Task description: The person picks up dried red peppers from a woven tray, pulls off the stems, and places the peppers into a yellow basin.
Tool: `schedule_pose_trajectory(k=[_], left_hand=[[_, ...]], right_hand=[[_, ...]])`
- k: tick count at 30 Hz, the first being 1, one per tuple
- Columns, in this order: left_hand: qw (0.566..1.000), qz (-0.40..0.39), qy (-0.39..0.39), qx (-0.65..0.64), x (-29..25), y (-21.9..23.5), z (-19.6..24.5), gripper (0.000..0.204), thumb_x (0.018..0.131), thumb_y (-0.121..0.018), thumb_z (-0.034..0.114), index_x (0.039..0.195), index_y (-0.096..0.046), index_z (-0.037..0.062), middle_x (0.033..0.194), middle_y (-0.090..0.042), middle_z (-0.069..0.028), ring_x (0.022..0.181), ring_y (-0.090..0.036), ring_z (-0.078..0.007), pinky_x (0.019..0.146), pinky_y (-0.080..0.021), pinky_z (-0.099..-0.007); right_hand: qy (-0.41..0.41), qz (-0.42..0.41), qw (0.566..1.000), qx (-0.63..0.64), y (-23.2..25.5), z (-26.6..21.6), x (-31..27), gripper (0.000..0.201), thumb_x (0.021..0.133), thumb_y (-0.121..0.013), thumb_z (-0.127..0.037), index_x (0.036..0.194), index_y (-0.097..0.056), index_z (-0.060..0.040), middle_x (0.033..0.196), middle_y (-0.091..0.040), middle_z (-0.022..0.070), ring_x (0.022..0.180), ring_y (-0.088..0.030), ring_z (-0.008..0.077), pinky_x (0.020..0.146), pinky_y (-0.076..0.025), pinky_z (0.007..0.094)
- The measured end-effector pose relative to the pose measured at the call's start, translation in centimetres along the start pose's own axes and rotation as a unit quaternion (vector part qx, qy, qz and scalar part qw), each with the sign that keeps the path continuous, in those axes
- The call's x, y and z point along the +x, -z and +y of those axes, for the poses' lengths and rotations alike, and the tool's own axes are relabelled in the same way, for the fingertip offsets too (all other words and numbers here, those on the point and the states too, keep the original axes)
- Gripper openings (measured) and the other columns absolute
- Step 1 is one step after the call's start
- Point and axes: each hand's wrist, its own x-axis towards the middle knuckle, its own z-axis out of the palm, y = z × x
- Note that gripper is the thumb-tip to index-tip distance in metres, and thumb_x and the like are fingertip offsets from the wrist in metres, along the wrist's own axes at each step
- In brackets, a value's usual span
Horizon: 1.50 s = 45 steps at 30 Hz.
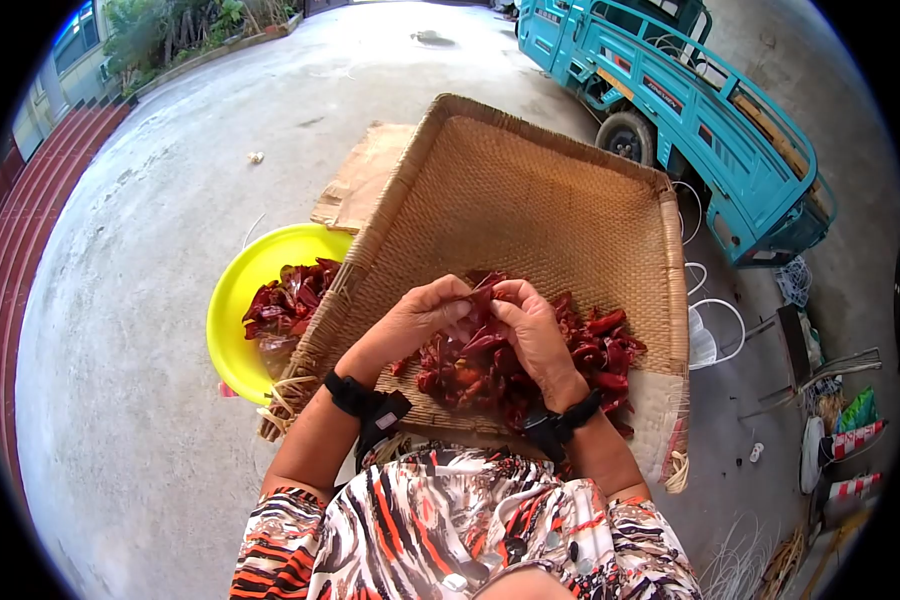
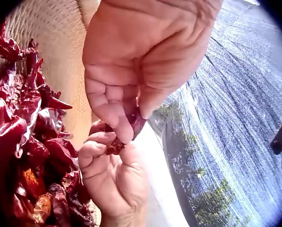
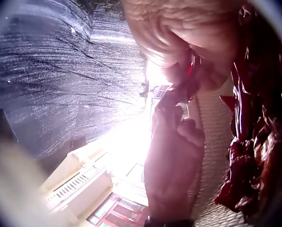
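Currently, a dried red chili [image 2: 139, 124] is pinched between the left hand [image 1: 432, 310] and the right hand [image 1: 535, 332], the fingers of both being clamped on it. It is held over a wide woven basket [image 1: 530, 190], in whose near part a heap of dried chilies [image 1: 490, 375] is spread (a few orange patches are shown among the dark red skins in the left wrist view). On the person's left, more chilies [image 1: 288, 297] are contained in a yellow basin [image 1: 228, 320], which is set just beside the basket. A flattened piece of cardboard [image 1: 360, 182] is partly covered by the basket's left edge. Black straps [image 1: 345, 392] are worn on both wrists, and a blue cargo vehicle [image 1: 705, 125] is parked beyond the basket, on the right.
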Motion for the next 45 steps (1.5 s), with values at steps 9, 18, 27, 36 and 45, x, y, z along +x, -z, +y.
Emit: schedule_pose_trajectory(k=[9,18,27,36,45], left_hand=[[0.968,0.23,-0.085,0.046,0.1,0.7,-0.1,0.009,0.097,-0.054,0.015,0.094,-0.057,0.0068,0.081,-0.056,0.0018,0.067,-0.054,-0.0052,0.063,-0.045,-0.0198],[0.773,0.592,-0.229,-0.001,-0.1,3.7,1.5,0.041,0.103,-0.044,0.021,0.138,-0.03,0.0042,0.13,-0.048,-0.012,0.094,-0.062,-0.0172,0.068,-0.05,-0.0265],[0.88,0.452,-0.132,0.062,-0.4,4.7,0.6,0.031,0.095,-0.053,0.01,0.125,-0.05,0.0045,0.113,-0.061,-0.008,0.086,-0.063,-0.014,0.074,-0.051,-0.0269],[0.985,0.086,-0.049,0.144,0.6,1.2,-2.0,0.033,0.094,-0.065,0.022,0.12,-0.054,0.005,0.101,-0.06,-0.0021,0.087,-0.058,-0.0092,0.074,-0.05,-0.0237],[0.986,0.126,0.024,0.107,0.2,0.4,-0.4,0.033,0.098,-0.058,0.031,0.115,-0.056,0.0031,0.094,-0.065,-0.0026,0.08,-0.062,-0.0081,0.071,-0.05,-0.0218]], right_hand=[[0.062,0.069,0.992,-0.09,1.1,-1.9,-0.5,0.018,0.094,-0.06,-0.004,0.112,-0.057,-0.0045,0.096,-0.063,0.0017,0.083,-0.06,0.0075,0.075,-0.051,0.0207],[0.125,0.098,0.922,-0.353,3.6,-3.5,-1.4,0.019,0.088,-0.061,-0.001,0.107,-0.061,-0.0027,0.095,-0.065,0.0042,0.083,-0.062,0.013,0.077,-0.051,0.0272],[0.18,-0.028,0.737,-0.651,3.1,-3.3,-2.3,0.041,0.081,-0.067,-0.016,0.121,-0.06,-0.0106,0.117,-0.062,0.0108,0.111,-0.053,0.031,0.101,-0.037,0.0421],[0.137,-0.005,0.855,-0.5,1.8,-3.7,-2.1,0.034,0.078,-0.069,-0.007,0.112,-0.063,-0.0087,0.101,-0.066,0.0091,0.096,-0.064,0.0233,0.086,-0.049,0.0351],[0.056,-0.047,0.971,-0.228,-0.9,-3.8,-2.7,0.031,0.085,-0.069,-0.001,0.114,-0.058,-0.0037,0.099,-0.068,0.005,0.09,-0.064,0.0102,0.081,-0.052,0.0254]])
